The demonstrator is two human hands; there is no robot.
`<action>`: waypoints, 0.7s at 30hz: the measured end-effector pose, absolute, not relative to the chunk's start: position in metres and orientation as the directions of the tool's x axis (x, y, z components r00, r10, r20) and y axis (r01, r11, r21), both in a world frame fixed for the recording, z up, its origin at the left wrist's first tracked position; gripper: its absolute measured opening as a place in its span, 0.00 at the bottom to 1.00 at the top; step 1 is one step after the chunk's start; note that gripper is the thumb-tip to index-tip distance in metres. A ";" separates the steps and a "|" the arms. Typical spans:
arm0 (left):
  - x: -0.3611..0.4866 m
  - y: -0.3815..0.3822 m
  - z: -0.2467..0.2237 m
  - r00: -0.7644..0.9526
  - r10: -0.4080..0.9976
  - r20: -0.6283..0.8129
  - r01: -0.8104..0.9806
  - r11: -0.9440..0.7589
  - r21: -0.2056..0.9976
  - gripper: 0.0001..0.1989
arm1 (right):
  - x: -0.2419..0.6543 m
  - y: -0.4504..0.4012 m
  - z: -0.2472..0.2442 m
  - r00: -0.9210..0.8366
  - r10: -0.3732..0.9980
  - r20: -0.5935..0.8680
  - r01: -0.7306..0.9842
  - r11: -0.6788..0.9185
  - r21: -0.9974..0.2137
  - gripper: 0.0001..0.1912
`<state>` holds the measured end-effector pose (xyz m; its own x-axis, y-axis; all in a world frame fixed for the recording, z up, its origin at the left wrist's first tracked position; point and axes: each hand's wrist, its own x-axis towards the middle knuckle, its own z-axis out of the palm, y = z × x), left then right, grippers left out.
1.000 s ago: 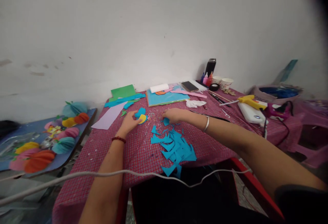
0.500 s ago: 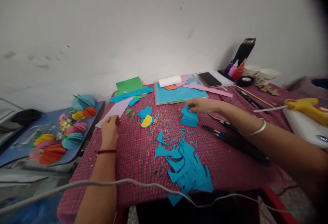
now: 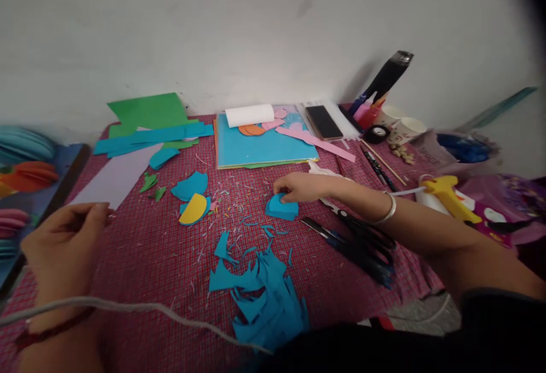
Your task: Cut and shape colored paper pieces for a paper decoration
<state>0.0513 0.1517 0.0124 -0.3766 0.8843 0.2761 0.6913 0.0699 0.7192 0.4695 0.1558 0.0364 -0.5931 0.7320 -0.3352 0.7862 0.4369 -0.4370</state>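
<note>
No legible txt, nos., brands or signs.

I have the blue paper stack on the head view: thin cut layers piled together, slightly staggered at the near edge, which looks fairly straight. Lying flat on the checked tablecloth, near mid-view. Far left part is covered, so I can't confirm the full outline.
</note>
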 end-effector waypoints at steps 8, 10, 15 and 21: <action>0.079 0.214 0.053 0.233 0.911 0.341 0.694 -0.401 0.597 0.10 | 0.449 0.098 0.034 -0.372 0.922 -0.105 0.921 0.352 -0.169 0.33; 0.082 0.228 0.056 0.216 0.909 0.355 0.610 -0.410 0.678 0.11 | 0.435 0.086 0.030 -0.339 0.931 -0.133 0.940 0.329 -0.091 0.33; 0.069 0.246 0.049 0.155 0.935 0.319 0.494 -0.353 0.795 0.10 | 0.407 0.082 0.023 -0.245 0.948 -0.203 0.955 0.271 0.117 0.23; 0.078 0.208 0.070 0.132 0.915 0.380 0.537 -0.388 0.749 0.09 | 0.409 0.097 0.013 -0.206 0.975 -0.087 0.967 0.216 0.136 0.13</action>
